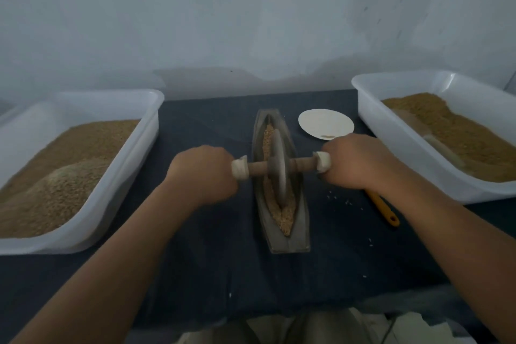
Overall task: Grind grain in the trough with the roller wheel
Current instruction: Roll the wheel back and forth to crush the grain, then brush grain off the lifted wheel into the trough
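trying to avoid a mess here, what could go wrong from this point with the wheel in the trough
1. The grain is piled at the near end of the trough; the roller wheel could push it over the rim onto the cloth, where stray kernels lie.
2. Both the left hand and right hand grip the axle, so nothing steadies the narrow trough; an uneven push might tip or slide it.

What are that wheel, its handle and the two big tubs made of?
Wheel: dull grey, likely stone or cast metal; blur leaves it open. Handle: matt brown wood, ends wrapped in whitish cloth or tape. Left tub and right tub: glossy, slightly see-through white plastic.
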Tool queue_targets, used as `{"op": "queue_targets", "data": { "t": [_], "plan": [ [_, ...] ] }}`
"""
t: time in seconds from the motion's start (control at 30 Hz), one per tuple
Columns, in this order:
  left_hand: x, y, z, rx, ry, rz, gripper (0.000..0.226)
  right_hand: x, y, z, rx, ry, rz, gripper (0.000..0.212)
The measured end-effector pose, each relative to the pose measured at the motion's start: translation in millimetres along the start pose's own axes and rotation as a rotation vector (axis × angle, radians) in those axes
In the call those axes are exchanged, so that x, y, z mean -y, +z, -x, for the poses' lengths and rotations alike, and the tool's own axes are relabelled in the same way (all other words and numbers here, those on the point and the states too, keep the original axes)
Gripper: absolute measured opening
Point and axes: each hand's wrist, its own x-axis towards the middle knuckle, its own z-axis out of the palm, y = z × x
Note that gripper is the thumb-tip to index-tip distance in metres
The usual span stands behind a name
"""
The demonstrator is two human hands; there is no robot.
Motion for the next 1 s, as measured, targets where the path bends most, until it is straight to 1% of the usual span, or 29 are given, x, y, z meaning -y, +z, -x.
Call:
{"op": "queue_targets", "data": {
  "t": [0.07,0.17,0.2,0.27,0.33,0.37,0.43,0.5,0.53,0.57,0.6,0.67,0.73,0.77,0.8,0.87,0.93,1.0],
  "plan": [
    [-8.2,-12.1,-22.1,-0.03,-0.031,-0.046,0.023,3.0,3.5,-15.1,-0.022,0.05,-0.019,0.027],
    [-9.9,-18.2,-39.1,-0.039,-0.019,-0.087,0.021,-2.1,7.6,-22.0,0.062,0.058,-0.126,0.019],
    [-8.4,-15.9,-37.5,-0.044,-0.014,-0.091,0.019,-5.0,6.6,-18.3,0.082,0.04,-0.158,0.021],
    [-4.0,-5.7,-28.3,-0.098,0.003,-0.086,0.019,-11.1,-1.3,-6.3,0.112,-0.009,-0.248,0.037],
    [1.3,6.7,-18.0,-0.157,0.012,-0.058,0.022,-16.0,-14.6,7.8,0.126,-0.038,-0.422,0.054],
    [4.0,12.6,-14.5,-0.176,0.01,-0.036,0.024,-18.4,-22.1,14.0,0.101,-0.057,-0.534,0.054],
    [9.6,23.8,-9.9,-0.209,0.007,-0.002,0.026,-23.0,-34.9,24.9,-0.038,-0.064,-0.827,0.044],
    [14.4,34.6,-7.2,-0.252,-0.003,0.03,0.033,-28.9,-39.9,36.2,-0.212,0.014,-1.152,0.037],
    [16.2,40.0,-6.0,-0.276,-0.014,0.06,0.039,-32.2,-39.2,42.5,-0.3,0.081,-1.221,0.033],
    [17.2,44.9,-5.3,-0.304,-0.027,0.097,0.043,-35.2,-37.1,48.6,-0.377,0.153,-1.179,0.031],
    [17.5,49.4,-4.6,-0.335,-0.038,0.133,0.045,-38.1,-32.3,54.6,-0.422,0.213,-1.068,0.032],
    [17.8,56.4,-3.9,-0.381,-0.04,0.193,0.045,-42.2,-15.8,64.9,-0.426,0.255,-0.863,0.032],
    [18.0,60.6,-3.2,-0.376,-0.042,0.249,0.045,-45.9,4.0,72.8,-0.338,0.261,-0.768,0.021],
    [17.8,61.5,-2.4,-0.368,-0.045,0.269,0.044,-49.0,14.1,76.5,-0.264,0.254,-0.649,0.013],
    [17.1,61.4,-1.4,-0.364,-0.049,0.282,0.045,-51.9,23.3,80.4,-0.184,0.234,-0.482,0.011],
    [13.5,58.6,0.9,-0.381,-0.052,0.283,0.046,-56.0,39.7,85.6,-0.064,0.152,-0.233,0.02],
    [8.0,54.9,4.0,-0.416,-0.047,0.276,0.047,-55.1,44.0,86.3,-0.039,0.081,-0.167,0.023],
    [5.2,51.9,6.0,-0.432,-0.035,0.277,0.045,-56.1,43.1,84.8,-0.011,0.021,-0.156,0.032]
  ]
}}
